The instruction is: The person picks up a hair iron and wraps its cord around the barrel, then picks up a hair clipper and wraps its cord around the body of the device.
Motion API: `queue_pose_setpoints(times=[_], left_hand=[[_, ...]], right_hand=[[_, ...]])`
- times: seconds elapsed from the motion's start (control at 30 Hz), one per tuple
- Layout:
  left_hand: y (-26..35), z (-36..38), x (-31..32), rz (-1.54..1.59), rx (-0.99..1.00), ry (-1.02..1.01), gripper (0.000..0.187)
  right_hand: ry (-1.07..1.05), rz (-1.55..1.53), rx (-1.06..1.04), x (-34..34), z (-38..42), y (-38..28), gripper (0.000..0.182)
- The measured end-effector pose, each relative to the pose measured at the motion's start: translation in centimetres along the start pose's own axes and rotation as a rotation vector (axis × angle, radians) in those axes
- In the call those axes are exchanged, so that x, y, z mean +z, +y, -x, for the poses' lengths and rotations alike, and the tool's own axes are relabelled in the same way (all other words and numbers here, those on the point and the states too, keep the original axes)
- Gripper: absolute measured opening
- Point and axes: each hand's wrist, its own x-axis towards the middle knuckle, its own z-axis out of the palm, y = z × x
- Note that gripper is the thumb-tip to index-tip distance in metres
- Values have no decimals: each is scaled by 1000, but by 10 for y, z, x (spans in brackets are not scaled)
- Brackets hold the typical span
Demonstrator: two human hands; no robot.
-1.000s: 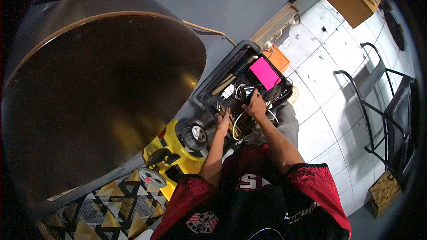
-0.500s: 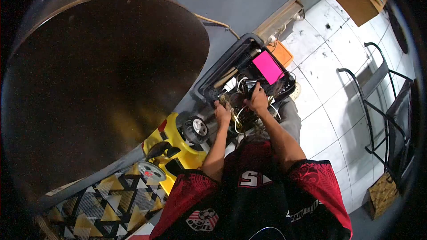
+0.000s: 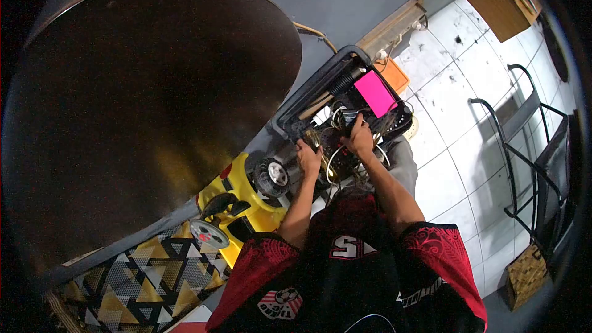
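A black plastic basket (image 3: pixel 290 111) sits tilted in front of me, full of mixed items. Inside it are a pink rectangular piece (image 3: pixel 376 94), a white charger plug (image 3: pixel 322 116), a brush with a wooden handle (image 3: pixel 316 105) and tangled cables. My right hand (image 3: pixel 359 140) reaches over the basket, its fingers closed round a small dark object with a silvery part (image 3: pixel 350 116). My left hand (image 3: pixel 309 158) is at the basket's near left side with its fingers curled; what they grip is too small to make out. A white cable (image 3: pixel 333 159) loops between the hands.
On my left stands a large dark round-edged tabletop (image 3: pixel 154 74), with a yellow toy car (image 3: pixel 256 200) below it. A patterned mat (image 3: pixel 142 277) lies at lower left. An orange container (image 3: pixel 393 76) is behind the basket. To the right are a black metal chair (image 3: pixel 524 142) and a woven box (image 3: pixel 527 274).
The view has shifted slightly, so the tabletop and basket appear a little to the right. Both hands stay at the basket in nearly the same pose.
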Motion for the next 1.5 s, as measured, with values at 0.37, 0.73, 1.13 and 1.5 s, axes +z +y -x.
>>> queue_pose_setpoints(times=[0.37,0.73,1.13,1.5], left_hand=[[-11,-3,13,108,-3,-26,72],[-3,18,-2,64,247,128,55],[22,60,-50,801,375,-514,20],[21,95,-90,434,511,-547,23]], right_hand=[[22,37,-36,4,0,2,108],[21,-175,-27,-4,0,3,99],[225,-985,-310,-35,0,-8,68],[184,-1394,-215,-171,71,-56,29]])
